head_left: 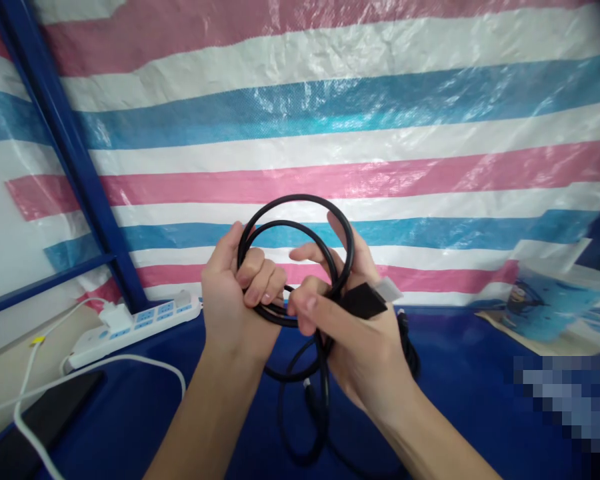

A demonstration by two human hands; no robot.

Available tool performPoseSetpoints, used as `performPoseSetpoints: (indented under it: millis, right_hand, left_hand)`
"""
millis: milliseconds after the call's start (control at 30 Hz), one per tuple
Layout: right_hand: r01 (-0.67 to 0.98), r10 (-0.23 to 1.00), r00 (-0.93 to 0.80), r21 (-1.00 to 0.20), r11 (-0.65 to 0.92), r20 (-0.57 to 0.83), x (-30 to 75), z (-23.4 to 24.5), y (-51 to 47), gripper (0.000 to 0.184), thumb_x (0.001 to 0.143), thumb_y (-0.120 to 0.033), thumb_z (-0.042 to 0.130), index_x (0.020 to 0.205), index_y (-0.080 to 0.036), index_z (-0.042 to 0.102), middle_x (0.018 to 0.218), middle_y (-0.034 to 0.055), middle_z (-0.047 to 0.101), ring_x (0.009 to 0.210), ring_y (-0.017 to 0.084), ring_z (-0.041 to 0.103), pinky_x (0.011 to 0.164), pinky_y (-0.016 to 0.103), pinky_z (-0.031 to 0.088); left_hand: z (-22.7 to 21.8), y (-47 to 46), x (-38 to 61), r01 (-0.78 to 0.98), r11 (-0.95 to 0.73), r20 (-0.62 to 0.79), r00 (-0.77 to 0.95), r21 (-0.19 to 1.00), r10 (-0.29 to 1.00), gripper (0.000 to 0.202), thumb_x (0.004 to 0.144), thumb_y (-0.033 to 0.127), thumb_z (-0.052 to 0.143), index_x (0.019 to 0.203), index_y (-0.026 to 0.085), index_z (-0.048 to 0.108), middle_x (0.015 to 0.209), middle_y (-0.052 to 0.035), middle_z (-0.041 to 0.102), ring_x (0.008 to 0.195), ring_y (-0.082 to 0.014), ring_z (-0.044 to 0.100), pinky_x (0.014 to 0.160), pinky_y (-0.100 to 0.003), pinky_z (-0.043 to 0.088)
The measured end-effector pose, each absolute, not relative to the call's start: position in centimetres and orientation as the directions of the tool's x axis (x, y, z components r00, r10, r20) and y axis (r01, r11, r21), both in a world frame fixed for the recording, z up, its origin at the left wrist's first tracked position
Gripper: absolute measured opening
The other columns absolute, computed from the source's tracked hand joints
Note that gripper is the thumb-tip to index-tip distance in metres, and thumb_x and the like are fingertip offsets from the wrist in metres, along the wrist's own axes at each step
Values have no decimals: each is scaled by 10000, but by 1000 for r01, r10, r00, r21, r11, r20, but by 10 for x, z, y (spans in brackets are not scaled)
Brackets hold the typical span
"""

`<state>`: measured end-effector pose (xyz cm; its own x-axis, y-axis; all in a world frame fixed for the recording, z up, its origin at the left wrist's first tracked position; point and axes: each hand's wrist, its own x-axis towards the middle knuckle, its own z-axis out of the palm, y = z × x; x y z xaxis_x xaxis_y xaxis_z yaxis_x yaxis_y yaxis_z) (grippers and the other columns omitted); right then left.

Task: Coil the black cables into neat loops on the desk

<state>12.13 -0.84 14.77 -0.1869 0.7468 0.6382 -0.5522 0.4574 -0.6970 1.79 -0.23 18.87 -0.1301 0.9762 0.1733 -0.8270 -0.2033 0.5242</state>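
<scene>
A black cable (300, 198) is looped into a loose coil, held up between my two hands over the blue table. My left hand (247, 287) has its fingers wrapped round the left side of the coil. On the right side, my right hand (350, 320) pinches the loops between thumb and fingers, with some fingers stretched out behind. A black tag or sleeve (364, 300) with a pale end sits on the cable by my right hand. Below the hands, more cable hangs down, and a plug end (310, 393) with a light tip shows there.
A white power strip (140, 328) with a white adapter (117, 317) lies at the left, near white cords (125, 358) and a flat black object (45, 420). More black cable (410, 353) rests behind my right hand. At the right stands a blue cup (545, 300). Striped sheeting (330, 153) hangs behind.
</scene>
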Motion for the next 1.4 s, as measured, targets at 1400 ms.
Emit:
performPoseSetpoints:
  millis: [1400]
  right_hand:
    - [89,702,-380,-732,675,602,167,176,-1,184,800,-54,512,740,-192,618,471,-76,458,398,37,383,373,167,280]
  left_hand:
    - [198,-28,12,-67,-399,399,305,915,864,191,904,378,463,936,250,601,388,81,327,333,-44,272,350,-168,216]
